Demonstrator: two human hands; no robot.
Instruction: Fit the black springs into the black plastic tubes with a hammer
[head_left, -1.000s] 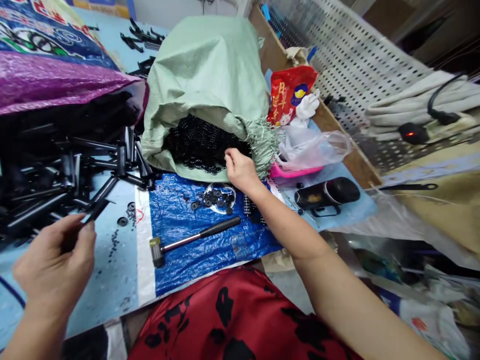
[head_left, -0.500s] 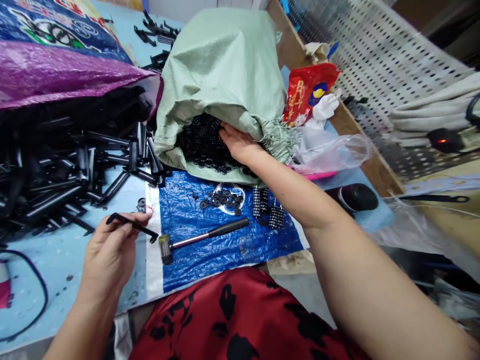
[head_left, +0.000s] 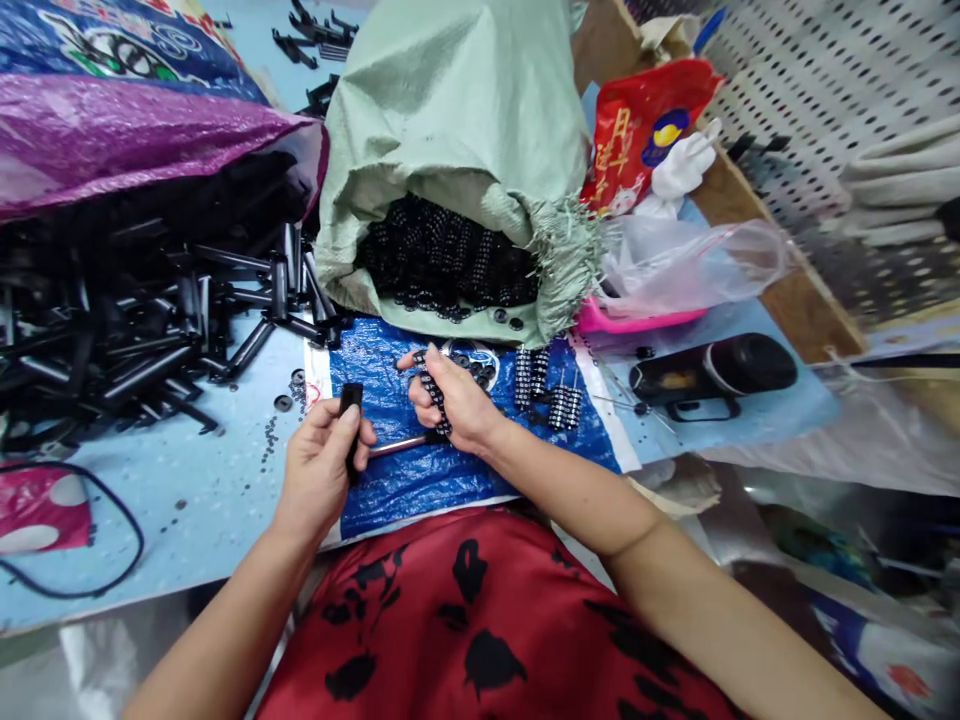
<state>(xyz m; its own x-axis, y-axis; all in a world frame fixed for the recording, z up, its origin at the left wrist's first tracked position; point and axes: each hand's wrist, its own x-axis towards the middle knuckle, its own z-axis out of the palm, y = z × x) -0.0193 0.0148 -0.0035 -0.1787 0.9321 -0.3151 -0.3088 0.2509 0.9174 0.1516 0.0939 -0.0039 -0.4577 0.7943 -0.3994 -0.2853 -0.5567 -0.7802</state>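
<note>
My left hand (head_left: 322, 455) pinches a black plastic bracket (head_left: 350, 400), held upright. Close by on its right, my right hand (head_left: 461, 405) is closed around a black roller with white dots (head_left: 433, 390). Beneath both hands lies a blue woven sheet (head_left: 465, 480). The metal shaft of a hammer (head_left: 401, 446) shows between the hands, its head hidden behind the left one. Small black discs (head_left: 480, 370) are partly covered by my right hand. Several dotted rollers (head_left: 564, 405) stand at the sheet's right. Behind, a pale green sack (head_left: 457, 110) gapes open, full of similar dotted rollers (head_left: 450, 255).
Black brackets (head_left: 150, 340) spill from a purple bag (head_left: 150, 130) on the left. To the right are a red packet (head_left: 637, 130), a clear plastic bag (head_left: 690, 260), a pink tray (head_left: 637, 317) and a black flask (head_left: 712, 375). A cable (head_left: 127, 510) curves at lower left.
My right hand has come out of the sack toward me, now holding a dotted roller. My left hand has moved right and turned the bracket upright. The view has shifted slightly.
</note>
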